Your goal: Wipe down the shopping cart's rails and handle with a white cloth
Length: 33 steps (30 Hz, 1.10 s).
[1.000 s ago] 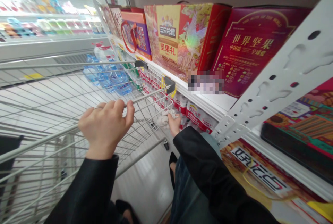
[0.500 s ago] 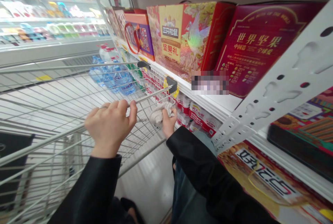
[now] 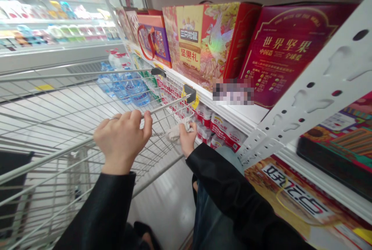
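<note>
A wire shopping cart (image 3: 66,147) stretches across the left half of the head view. My left hand (image 3: 123,137) is closed around the cart's top side rail, knuckles up. Lower and further right, my right hand (image 3: 188,137) grips a crumpled off-white cloth (image 3: 174,133) between thumb and fingers. The cloth lies against the wire mesh at the cart's corner, below a dark plastic corner cap (image 3: 190,93). Part of the cloth is hidden behind the fingers.
Gift boxes, among them a red and gold box (image 3: 200,44) and a maroon box (image 3: 290,56), stand on the white shelf at right. Below are wrapped bottle packs (image 3: 225,128). Large blue water bottles (image 3: 136,91) stand on the floor beyond the cart. A perforated white post (image 3: 314,83) rises close by.
The cloth and my right hand have shifted slightly left and down along the cart's corner. My left hand stays on the rail. The view has turned a little.
</note>
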{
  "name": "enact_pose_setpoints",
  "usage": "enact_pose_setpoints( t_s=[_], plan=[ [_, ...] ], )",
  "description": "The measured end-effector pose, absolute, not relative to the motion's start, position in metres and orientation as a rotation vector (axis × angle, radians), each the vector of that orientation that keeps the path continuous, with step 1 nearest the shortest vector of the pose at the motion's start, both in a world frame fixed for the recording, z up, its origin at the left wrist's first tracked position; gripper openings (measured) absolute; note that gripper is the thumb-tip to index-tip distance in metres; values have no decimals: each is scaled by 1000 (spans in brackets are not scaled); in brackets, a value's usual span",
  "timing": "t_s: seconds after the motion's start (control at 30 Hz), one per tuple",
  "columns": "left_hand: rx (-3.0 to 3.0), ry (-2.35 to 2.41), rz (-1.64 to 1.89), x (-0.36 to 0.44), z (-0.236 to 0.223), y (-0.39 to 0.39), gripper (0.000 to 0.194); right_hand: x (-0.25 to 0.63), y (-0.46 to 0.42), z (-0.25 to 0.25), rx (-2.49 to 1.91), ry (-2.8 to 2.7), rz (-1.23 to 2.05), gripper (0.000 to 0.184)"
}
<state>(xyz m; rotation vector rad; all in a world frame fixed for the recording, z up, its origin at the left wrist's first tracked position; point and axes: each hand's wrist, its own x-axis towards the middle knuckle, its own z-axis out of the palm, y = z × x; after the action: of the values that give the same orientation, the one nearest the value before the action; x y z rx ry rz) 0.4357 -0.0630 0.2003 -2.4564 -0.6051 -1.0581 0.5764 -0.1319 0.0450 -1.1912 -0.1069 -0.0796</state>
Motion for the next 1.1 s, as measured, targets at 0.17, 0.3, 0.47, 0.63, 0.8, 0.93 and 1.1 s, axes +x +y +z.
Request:
enact_pose_setpoints(
  t_s=[0.17, 0.3, 0.47, 0.63, 0.8, 0.93, 1.1],
  plan=[
    [-2535, -678, -1051, 438, 202, -64, 32, 572, -127, 84, -1136, -312, -121, 32],
    [-2552, -698, -1052, 439, 204, -64, 33, 569, -126, 62, -1201, -203, -100, 27],
    [-2552, -676, -1055, 440, 203, -63, 32, 574, -141, 13, -1278, -162, -50, 31],
    [-2545, -700, -1022, 439, 203, -65, 33, 569, -147, 8, -1300, -156, -27, 31],
    [-2568, -723, -1039, 438, 203, -68, 34, 552, -138, 69, -1193, -313, -62, 32],
    [-2623, -733, -1095, 437, 205, -71, 35, 539, -128, 103, -1062, -443, -133, 29],
    [-2499, -634, -1126, 439, 203, -68, 37, 531, -119, 64, -1137, -306, -48, 27]
  ],
)
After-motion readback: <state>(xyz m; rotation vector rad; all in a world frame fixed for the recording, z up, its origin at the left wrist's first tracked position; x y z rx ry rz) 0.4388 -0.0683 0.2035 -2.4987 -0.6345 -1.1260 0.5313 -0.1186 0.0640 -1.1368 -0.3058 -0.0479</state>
